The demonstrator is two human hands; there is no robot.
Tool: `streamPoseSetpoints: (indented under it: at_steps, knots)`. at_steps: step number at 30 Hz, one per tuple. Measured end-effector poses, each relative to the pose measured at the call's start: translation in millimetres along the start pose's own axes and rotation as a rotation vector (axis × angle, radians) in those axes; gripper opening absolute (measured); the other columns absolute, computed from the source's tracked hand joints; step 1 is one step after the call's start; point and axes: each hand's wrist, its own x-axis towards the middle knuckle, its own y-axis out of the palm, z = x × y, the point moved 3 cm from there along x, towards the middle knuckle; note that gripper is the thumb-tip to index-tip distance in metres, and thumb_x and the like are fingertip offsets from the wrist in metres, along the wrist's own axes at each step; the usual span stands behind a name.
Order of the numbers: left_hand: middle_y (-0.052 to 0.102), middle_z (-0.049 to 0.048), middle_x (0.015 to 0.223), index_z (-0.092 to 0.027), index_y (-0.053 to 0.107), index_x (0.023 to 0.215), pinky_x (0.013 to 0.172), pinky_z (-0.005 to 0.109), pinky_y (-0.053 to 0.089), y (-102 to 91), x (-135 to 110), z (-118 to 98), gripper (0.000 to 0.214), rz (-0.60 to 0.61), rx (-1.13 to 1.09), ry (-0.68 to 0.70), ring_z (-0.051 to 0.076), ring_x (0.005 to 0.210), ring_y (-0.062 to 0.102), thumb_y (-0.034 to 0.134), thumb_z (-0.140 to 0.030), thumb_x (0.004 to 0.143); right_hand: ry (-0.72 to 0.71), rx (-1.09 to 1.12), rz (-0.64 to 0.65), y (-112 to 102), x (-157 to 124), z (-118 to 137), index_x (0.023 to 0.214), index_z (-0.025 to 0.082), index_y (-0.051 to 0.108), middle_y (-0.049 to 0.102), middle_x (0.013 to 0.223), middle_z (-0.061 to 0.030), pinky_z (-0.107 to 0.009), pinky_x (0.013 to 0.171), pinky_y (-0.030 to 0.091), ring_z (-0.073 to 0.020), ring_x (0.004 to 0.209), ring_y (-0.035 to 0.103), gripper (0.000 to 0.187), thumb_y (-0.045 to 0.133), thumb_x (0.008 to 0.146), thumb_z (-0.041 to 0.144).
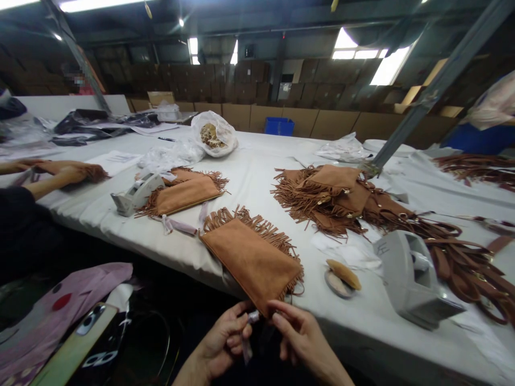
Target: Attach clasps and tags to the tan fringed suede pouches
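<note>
A brown suede fringed pouch (253,252) lies over the table's front edge, its near corner between my hands. My right hand (300,332) is closed, thumb and fingers pinching that corner. My left hand (225,335) is closed on a translucent wrapping strip (253,317) at the same corner; a loose end hangs below the fingers. At the pouch's far left corner lies a pale lilac wrapped strip (181,226). More fringed pouches (187,194) lie just beyond, to the left. A pile of fringed pouches (330,193) sits to the right.
Tape dispensers stand left (139,194) and right (414,279). Near the right one are a yellowish oval piece (344,273) and a round disc (338,284). Brown straps (462,268) lie far right. Another person's hand (70,176) holds a pouch at left. A metal post (426,102) rises from the table.
</note>
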Motion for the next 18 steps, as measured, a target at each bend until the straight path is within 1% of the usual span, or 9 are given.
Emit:
streamPoseSetpoints:
  at_steps: [2,4,5,7,8,10,12,15,18]
  knots:
    - [0.064,-0.0017,0.063,-0.015,0.053,0.116,0.035,0.014,0.016,-2.9,0,-9,0.046,-0.072,0.246,0.002,-0.001,0.032,0.024,0.068,-0.040,0.080,-0.092,-0.175,-0.248,-41,-3,5,0.114,0.015,0.065,0.072,0.078,-0.0070,-0.024,0.040,0.044,-0.0136,0.045,0.060,0.058,0.061,0.075,0.057]
    - [0.070,0.0049,0.075,-0.014,0.058,0.112,0.037,0.015,0.026,-2.9,2,-18,0.048,-0.152,0.484,0.086,0.003,0.038,0.042,0.065,-0.049,0.080,-0.205,-0.382,-0.593,-86,-8,6,0.108,0.016,0.069,0.073,0.076,-0.0071,-0.028,0.056,0.052,-0.0176,0.058,0.065,0.052,0.061,0.075,0.055]
    - [0.072,0.0078,0.083,-0.014,0.061,0.108,0.043,0.016,0.035,-1.5,4,-23,0.047,-0.190,0.571,0.160,0.007,0.048,0.053,0.066,-0.050,0.078,-0.249,-0.481,-0.745,-107,-10,6,0.105,0.017,0.071,0.074,0.080,-0.0076,-0.029,0.062,0.053,-0.0193,0.062,0.067,0.050,0.061,0.074,0.054]
    - [0.072,0.0108,0.099,-0.014,0.064,0.104,0.064,0.022,0.049,3.2,8,-28,0.047,-0.241,0.651,0.301,0.018,0.080,0.066,0.070,-0.050,0.074,-0.297,-0.597,-0.906,-137,-12,0,0.104,0.018,0.072,0.075,0.086,-0.0084,-0.030,0.066,0.053,-0.0214,0.065,0.069,0.049,0.060,0.073,0.054]
    - [0.072,0.0116,0.103,-0.014,0.064,0.105,0.074,0.026,0.051,5.6,11,-28,0.048,-0.255,0.653,0.342,0.022,0.093,0.066,0.071,-0.049,0.073,-0.290,-0.619,-0.940,-148,-11,-5,0.102,0.017,0.073,0.075,0.084,-0.0083,-0.030,0.065,0.053,-0.0217,0.063,0.069,0.049,0.059,0.073,0.054]
    - [0.073,0.0131,0.102,-0.014,0.061,0.107,0.083,0.032,0.051,9.0,18,-25,0.052,-0.290,0.621,0.369,0.027,0.100,0.065,0.073,-0.050,0.071,-0.262,-0.659,-0.979,-161,-7,-14,0.098,0.016,0.074,0.075,0.076,-0.0079,-0.030,0.062,0.053,-0.0228,0.060,0.069,0.050,0.057,0.072,0.055]
    - [0.074,0.0140,0.098,-0.014,0.057,0.106,0.082,0.034,0.052,10.5,27,-23,0.055,-0.366,0.590,0.392,0.028,0.096,0.067,0.075,-0.050,0.068,-0.252,-0.730,-1.027,-166,-1,-21,0.093,0.016,0.075,0.074,0.073,-0.0082,-0.031,0.061,0.052,-0.0247,0.062,0.069,0.050,0.054,0.072,0.056]
    - [0.073,0.0154,0.100,-0.016,0.049,0.109,0.082,0.034,0.053,10.9,41,-28,0.060,-0.489,0.527,0.464,0.028,0.096,0.068,0.077,-0.047,0.067,-0.273,-0.845,-1.097,-169,7,-30,0.087,0.020,0.076,0.074,0.076,-0.0094,-0.034,0.058,0.050,-0.0283,0.064,0.068,0.045,0.053,0.072,0.056]
    - [0.071,0.0156,0.105,-0.018,0.037,0.119,0.083,0.034,0.053,10.2,54,-42,0.068,-0.557,0.467,0.521,0.027,0.097,0.068,0.078,-0.037,0.069,-0.382,-0.877,-1.106,-174,13,-41,0.086,0.023,0.076,0.074,0.077,-0.0104,-0.037,0.054,0.047,-0.0303,0.062,0.067,0.042,0.049,0.074,0.053]
